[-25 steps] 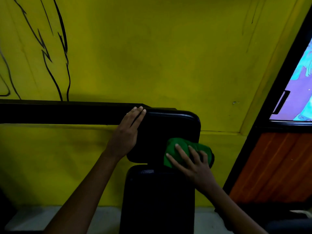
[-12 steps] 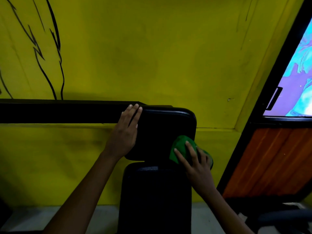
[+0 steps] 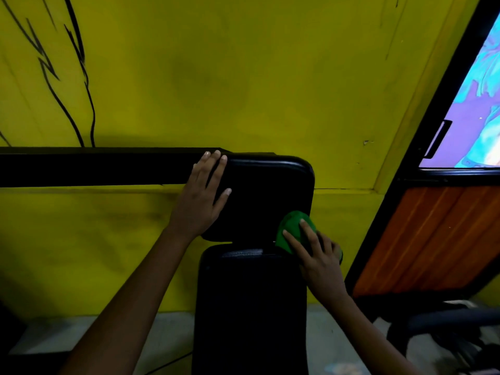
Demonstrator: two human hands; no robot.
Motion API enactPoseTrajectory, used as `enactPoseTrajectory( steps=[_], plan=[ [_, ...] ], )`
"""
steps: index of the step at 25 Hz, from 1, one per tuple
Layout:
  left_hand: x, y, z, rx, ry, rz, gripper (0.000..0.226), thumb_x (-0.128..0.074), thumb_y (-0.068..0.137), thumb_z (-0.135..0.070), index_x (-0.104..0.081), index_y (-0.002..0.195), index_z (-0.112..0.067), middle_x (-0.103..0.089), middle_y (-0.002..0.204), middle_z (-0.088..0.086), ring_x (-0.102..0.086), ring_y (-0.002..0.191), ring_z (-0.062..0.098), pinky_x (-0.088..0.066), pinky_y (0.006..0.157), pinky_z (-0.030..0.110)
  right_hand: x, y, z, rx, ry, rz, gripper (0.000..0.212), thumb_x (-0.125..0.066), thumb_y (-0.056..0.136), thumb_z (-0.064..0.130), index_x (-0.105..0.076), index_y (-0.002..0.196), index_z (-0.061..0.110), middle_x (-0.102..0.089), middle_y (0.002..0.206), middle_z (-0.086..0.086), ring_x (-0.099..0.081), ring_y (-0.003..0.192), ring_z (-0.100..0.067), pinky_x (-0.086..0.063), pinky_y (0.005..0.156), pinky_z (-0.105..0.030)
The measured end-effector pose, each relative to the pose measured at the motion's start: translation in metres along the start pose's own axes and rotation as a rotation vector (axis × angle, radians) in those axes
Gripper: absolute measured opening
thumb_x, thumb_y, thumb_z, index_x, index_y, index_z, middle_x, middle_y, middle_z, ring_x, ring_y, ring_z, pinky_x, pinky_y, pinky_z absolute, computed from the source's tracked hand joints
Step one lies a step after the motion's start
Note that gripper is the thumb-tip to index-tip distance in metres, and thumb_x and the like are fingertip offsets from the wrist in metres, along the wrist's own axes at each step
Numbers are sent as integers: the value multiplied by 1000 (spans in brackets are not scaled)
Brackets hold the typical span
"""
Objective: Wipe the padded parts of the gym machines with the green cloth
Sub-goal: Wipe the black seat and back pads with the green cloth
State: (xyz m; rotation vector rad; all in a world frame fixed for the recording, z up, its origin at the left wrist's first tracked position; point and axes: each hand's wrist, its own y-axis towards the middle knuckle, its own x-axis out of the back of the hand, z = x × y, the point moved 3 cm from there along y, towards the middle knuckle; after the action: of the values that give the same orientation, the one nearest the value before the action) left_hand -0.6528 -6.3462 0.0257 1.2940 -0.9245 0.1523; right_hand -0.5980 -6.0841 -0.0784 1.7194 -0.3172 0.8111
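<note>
My right hand (image 3: 318, 255) presses the bunched green cloth (image 3: 293, 231) against the lower right corner of the upper black padded headrest (image 3: 267, 196), fingers spread flat over the cloth. My left hand (image 3: 201, 197) lies flat, fingers straight, on the headrest's upper left edge. Below the headrest stands a smooth, rounded black vinyl back pad (image 3: 250, 307). Behind the headrest runs a matte yellow wall (image 3: 243, 77).

Both my arms reach forward
My left hand (image 3: 201, 198) lies flat, fingers straight; my right hand (image 3: 313, 253) presses down, fingers spread
</note>
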Motion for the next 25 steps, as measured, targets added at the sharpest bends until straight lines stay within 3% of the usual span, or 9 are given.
enactPoseTrajectory(
  steps=[3, 7, 10, 12, 14, 16, 19, 21, 25],
  plan=[
    [1, 2, -2, -3, 91, 27, 58, -34, 102, -33, -21, 149, -1, -19, 156, 17, -12, 146, 32, -23, 115, 49, 4, -10, 15, 6, 17, 54, 60, -46, 81, 35, -36, 140, 33, -35, 144, -5, -44, 108, -34, -47, 73, -46],
    [0, -34, -15, 36, -28, -4, 54, -34, 100, -17, -21, 150, -4, -11, 159, 14, -7, 147, 31, -22, 116, 36, -11, -2, 86, 245, -30, 123, 55, -39, 80, 45, -43, 133, 34, -51, 136, -2, -44, 102, -32, -43, 78, -42],
    [-6, -101, -15, 148, -203, -21, 52, -33, 98, -14, -25, 148, -3, -17, 157, 11, -29, 141, 32, -46, 85, 28, -25, 17, 118, 257, -41, 172, 56, -33, 85, 44, -38, 139, 31, -54, 134, 2, -44, 101, -29, -33, 78, -41],
    [-18, -140, -8, 258, -249, -1, 49, -33, 99, -20, -30, 146, -5, -28, 151, 12, -47, 126, 33, -50, 68, 28, -21, 21, 103, 274, -21, 159, 57, -39, 84, 42, -36, 140, 28, -48, 134, 4, -44, 99, -26, -34, 77, -40],
    [-35, -163, -5, 250, -284, 67, 47, -29, 103, -32, -35, 141, -6, -36, 144, 13, -47, 124, 33, -53, 80, 39, -14, 10, 69, 260, 15, 140, 68, -57, 76, 38, -36, 139, 27, -42, 134, 4, -43, 100, -26, -35, 77, -39],
    [-49, -168, -11, 149, -272, 150, 48, -25, 104, -37, -37, 140, -7, -36, 143, 10, -41, 129, 30, -44, 96, 41, -9, -4, 43, 183, 22, 137, 79, -68, 68, 30, -36, 140, 26, -40, 136, 3, -42, 103, -27, -31, 77, -40],
    [-61, -153, -26, -4, -147, 255, 47, -32, 100, -26, -35, 142, -4, -35, 145, 10, -33, 135, 28, -26, 111, 38, -11, -7, 61, 55, 4, 118, 67, -57, 71, 27, -40, 137, 27, -46, 135, 3, -43, 102, -29, -38, 78, -41],
    [-67, -142, -36, -35, -108, 282, 59, -41, 85, -18, -33, 142, -5, -36, 143, 11, -34, 135, 28, -20, 115, 42, -16, 0, 84, 67, 21, 133, 60, -44, 77, 32, -41, 136, 28, -48, 135, 3, -44, 103, -29, -47, 78, -45],
    [-70, -147, -39, 1, -107, 279, 52, -39, 96, -24, -35, 143, -2, -37, 147, 14, -32, 138, 29, -25, 113, 46, -13, -14, 53, 25, 34, 182, 64, -44, 76, 28, -35, 140, 30, -37, 142, 5, -44, 107, -29, -44, 74, -40]
  ],
)
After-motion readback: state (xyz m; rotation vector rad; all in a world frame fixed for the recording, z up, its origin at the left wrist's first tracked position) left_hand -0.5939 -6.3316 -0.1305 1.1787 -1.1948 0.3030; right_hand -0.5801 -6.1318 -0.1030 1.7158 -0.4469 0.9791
